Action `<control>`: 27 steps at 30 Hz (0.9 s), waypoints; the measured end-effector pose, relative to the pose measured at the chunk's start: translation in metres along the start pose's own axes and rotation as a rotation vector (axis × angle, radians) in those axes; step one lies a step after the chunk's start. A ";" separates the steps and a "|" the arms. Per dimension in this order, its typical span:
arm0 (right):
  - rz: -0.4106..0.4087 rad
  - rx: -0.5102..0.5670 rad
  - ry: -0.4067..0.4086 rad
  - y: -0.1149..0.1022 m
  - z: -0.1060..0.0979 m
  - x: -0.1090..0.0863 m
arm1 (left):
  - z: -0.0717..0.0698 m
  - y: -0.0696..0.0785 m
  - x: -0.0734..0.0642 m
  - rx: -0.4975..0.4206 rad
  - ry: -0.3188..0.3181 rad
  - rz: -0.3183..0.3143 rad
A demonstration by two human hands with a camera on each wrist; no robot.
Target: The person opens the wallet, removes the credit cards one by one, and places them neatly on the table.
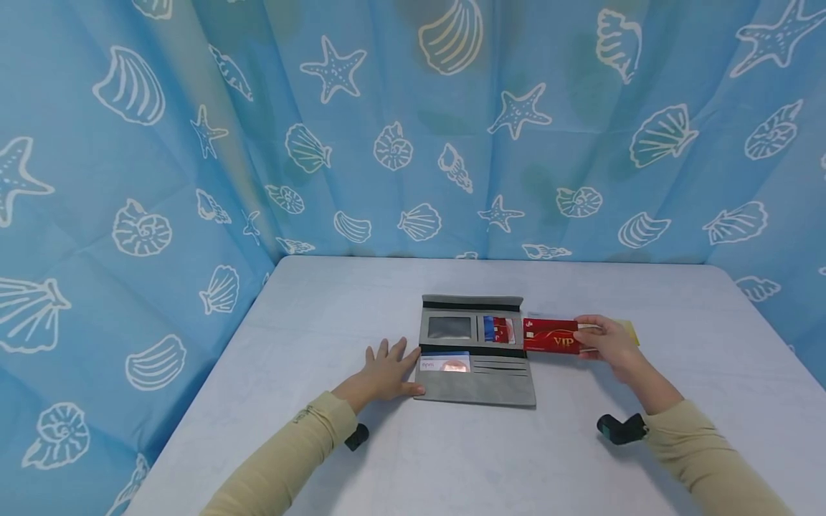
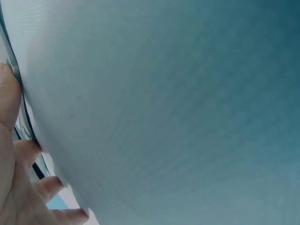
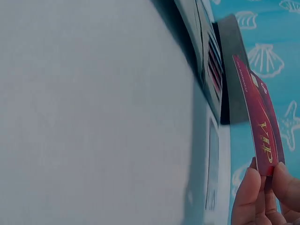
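The red VIP card (image 1: 551, 336) is in the grip of the right hand (image 1: 609, 345), pinched near its right end between thumb and fingers, so most of it reaches out leftward from the fingertips. Its far end comes up to the right edge of the open grey wallet (image 1: 474, 388), beside the upper half; whether the two touch cannot be told. The left hand (image 1: 383, 373) holds nothing: its fingers are spread wide, with thumb and a fingertip at the wallet's left edge.

The card is glossy red with gold "VIP" lettering, a small chip and a pale logo near the end away from the grip. The wallet lies unfolded on the table (image 1: 310, 308); a clear window (image 1: 449, 327) and a blue and red stack of cards (image 1: 499, 330) sit in its upper half, a white card (image 1: 445, 362) in its lower half.

The right wrist view shows the VIP card tilted and raised off the table, which the head view hardly reveals. Only the head view shows something yellow (image 1: 629, 332) behind the right hand. The left wrist view holds mostly tabletop, with the left hand at its edge.
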State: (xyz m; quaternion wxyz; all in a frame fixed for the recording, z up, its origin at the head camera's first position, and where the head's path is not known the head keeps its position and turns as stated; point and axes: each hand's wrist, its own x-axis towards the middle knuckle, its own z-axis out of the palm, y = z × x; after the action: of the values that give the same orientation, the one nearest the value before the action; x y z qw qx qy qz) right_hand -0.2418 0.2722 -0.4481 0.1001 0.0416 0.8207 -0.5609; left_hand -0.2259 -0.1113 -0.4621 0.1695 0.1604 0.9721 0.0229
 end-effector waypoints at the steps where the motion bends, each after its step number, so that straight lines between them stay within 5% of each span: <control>1: -0.002 -0.007 0.008 0.001 -0.004 -0.001 | 0.000 0.000 0.000 -0.001 0.000 0.001; 27: 0.151 0.034 0.225 0.041 -0.113 -0.012 | -0.002 -0.004 -0.005 -0.017 -0.002 0.005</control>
State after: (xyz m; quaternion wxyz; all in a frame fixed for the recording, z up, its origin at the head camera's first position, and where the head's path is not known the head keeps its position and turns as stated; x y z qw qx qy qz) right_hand -0.2357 0.3933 -0.4436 0.0488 0.1676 0.8115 -0.5576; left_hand -0.2228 -0.1164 -0.4592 0.1716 0.1616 0.9713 0.0316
